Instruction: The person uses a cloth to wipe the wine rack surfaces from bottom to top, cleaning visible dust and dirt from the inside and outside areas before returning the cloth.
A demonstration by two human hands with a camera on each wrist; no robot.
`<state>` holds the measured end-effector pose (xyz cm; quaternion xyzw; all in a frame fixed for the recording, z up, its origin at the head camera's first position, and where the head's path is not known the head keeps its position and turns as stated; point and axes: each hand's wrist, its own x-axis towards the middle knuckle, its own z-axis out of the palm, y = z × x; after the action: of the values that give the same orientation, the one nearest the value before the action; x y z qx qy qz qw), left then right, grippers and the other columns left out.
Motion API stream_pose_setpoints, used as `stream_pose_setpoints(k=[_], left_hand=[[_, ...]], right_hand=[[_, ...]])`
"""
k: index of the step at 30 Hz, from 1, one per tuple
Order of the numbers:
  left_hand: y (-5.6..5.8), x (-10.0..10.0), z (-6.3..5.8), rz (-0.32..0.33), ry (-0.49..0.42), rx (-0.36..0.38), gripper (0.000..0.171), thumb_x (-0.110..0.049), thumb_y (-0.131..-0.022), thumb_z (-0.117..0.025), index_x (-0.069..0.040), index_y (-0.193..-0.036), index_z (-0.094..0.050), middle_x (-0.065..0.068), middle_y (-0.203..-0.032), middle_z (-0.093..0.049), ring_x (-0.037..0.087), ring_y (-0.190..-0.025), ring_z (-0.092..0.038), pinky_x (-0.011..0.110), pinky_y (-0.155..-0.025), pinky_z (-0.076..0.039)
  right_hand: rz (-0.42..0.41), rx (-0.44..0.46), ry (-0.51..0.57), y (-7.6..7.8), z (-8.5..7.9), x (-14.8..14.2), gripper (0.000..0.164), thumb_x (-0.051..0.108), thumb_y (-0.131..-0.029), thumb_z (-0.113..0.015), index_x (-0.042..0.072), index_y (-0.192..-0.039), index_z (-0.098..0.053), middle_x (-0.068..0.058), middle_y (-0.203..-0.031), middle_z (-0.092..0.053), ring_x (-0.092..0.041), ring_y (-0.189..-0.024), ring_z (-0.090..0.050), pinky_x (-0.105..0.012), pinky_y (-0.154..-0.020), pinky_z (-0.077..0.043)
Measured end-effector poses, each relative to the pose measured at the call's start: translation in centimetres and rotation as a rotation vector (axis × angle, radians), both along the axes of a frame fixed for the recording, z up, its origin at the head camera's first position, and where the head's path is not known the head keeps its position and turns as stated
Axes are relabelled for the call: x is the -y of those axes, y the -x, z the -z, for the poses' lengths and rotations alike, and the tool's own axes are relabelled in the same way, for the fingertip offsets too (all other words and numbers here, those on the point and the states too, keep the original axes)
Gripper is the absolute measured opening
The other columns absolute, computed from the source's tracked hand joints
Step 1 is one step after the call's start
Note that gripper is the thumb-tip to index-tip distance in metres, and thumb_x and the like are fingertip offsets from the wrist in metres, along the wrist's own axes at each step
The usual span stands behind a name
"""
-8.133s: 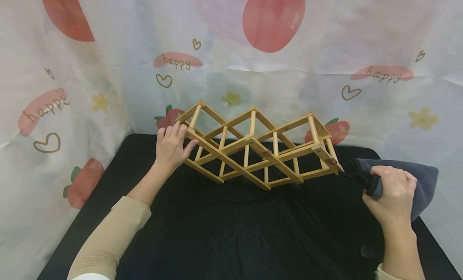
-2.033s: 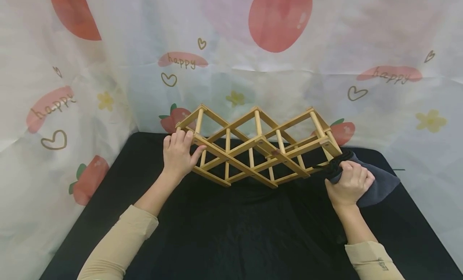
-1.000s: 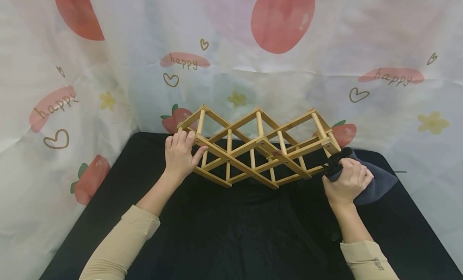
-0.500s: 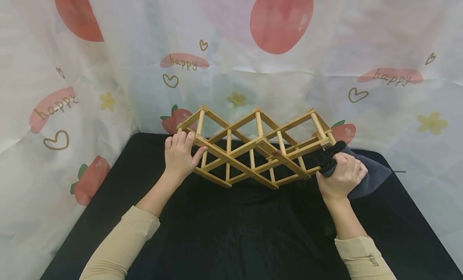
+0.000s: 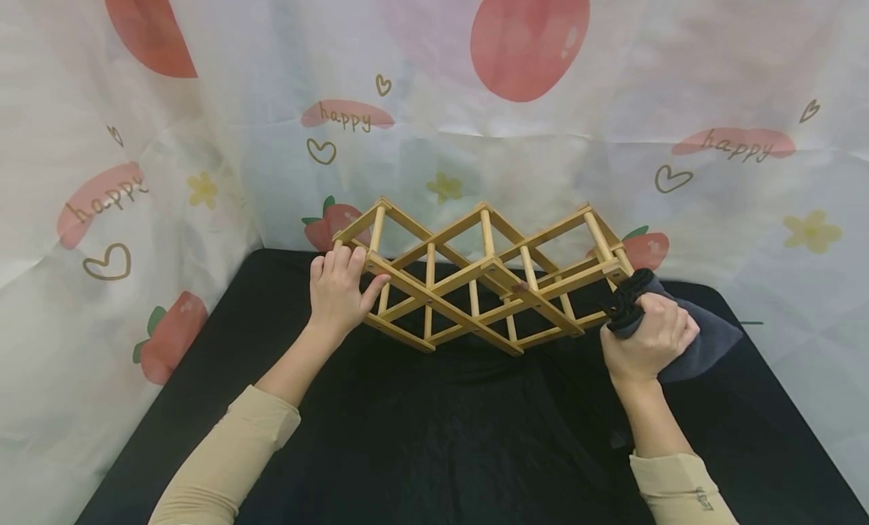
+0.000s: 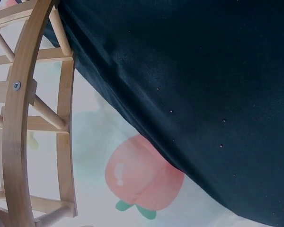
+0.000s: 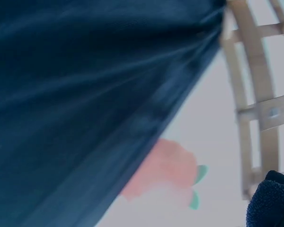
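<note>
A folding wooden wine rack (image 5: 492, 267), made of crossed slats and round dowels, stands on the black-covered table. My left hand (image 5: 337, 291) grips its left end, fingers over the top and thumb along the front slat. My right hand (image 5: 648, 340) holds a bunched dark grey-blue towel (image 5: 709, 342) against the rack's right end, hiding that lower corner. In the left wrist view, the rack (image 6: 16, 104) fills the left edge. The right wrist view has the rack (image 7: 262, 85) at its right and a bit of towel (image 7: 270, 203) in the lower corner.
Black cloth (image 5: 448, 434) covers the table, with soft folds in front of the rack. A pale curtain (image 5: 543, 163) printed with fruit, hearts and "happy" hangs close behind the rack and along the sides.
From beyond the rack's right end, my right hand has brought the towel left onto that end. Lately it shifts slightly back and forth there. My left hand keeps its grip.
</note>
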<state>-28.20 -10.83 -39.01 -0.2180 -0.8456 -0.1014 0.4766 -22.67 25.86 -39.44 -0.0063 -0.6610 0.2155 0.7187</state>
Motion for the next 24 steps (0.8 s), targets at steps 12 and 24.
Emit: stream_pose_setpoints(k=[12, 24], left_hand=[[0.1, 0.0, 0.1, -0.011, 0.007, -0.007, 0.057, -0.059, -0.091, -0.021, -0.005, -0.095, -0.04, 0.01, -0.076, -0.036, 0.026, -0.064, -0.033, 0.041, -0.066, -0.025], [0.1, -0.1, 0.1, -0.017, 0.006, -0.017, 0.057, -0.059, -0.092, -0.021, -0.005, -0.094, -0.04, 0.01, -0.076, -0.035, 0.026, -0.064, -0.032, 0.04, -0.065, -0.025]], right_hand=[[-0.19, -0.107, -0.062, -0.4, -1.5, 5.9, 0.014, 0.002, -0.066, -0.056, 0.0, -0.073, -0.044, -0.018, -0.069, -0.051, -0.037, -0.061, -0.041, -0.051, -0.067, -0.025], [-0.226, 0.049, -0.175, 1.5, -0.4, 7.8, 0.016, 0.013, -0.076, -0.061, 0.002, -0.08, -0.049, -0.016, -0.075, -0.055, -0.036, -0.066, -0.047, -0.049, -0.07, -0.03]])
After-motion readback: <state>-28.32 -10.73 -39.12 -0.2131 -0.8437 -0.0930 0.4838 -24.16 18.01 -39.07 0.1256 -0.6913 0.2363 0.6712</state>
